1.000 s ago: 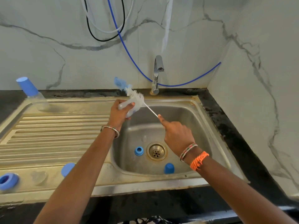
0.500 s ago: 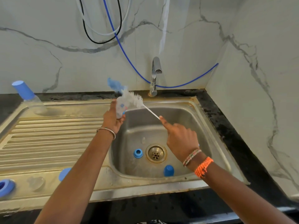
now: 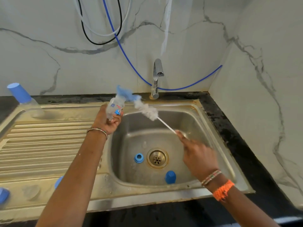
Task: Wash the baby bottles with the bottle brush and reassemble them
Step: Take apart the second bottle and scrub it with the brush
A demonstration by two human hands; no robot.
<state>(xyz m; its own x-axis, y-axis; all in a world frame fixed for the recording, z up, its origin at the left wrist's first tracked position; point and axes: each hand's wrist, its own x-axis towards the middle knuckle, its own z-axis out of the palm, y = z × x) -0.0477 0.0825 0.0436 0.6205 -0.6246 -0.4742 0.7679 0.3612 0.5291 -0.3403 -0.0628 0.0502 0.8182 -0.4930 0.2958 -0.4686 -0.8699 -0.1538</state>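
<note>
1. Head view: the left hand [image 3: 107,122] has its fingers curled round a small clear baby bottle [image 3: 115,107], holding it tilted over the back-left edge of the sink [image 3: 218,128], probably so any drips fall into the basin.
2. The right hand [image 3: 199,157] grips the thin white handle of the bottle brush [image 3: 147,110], fingers closed on it. The bristle head hangs just beside the bottle's mouth, outside it, with the blue tip near the opening. The hand is motion-blurred.
3. A blue collar ring [image 3: 139,158] and a blue cap [image 3: 170,177] lie in the basin by the drain [image 3: 157,158], probably left there for rinsing.
4. A second bottle [image 3: 24,99], with its blue cap on, stands on the drainboard at the far left. More blue parts sit at the drainboard's front edge, seemingly set apart to dry.
5. The held bottle carries a small blue square logo, red lettering and a blue cartoon figure. The writing is too blurred to read.
6. The tap [image 3: 156,76] shows no running water.
</note>
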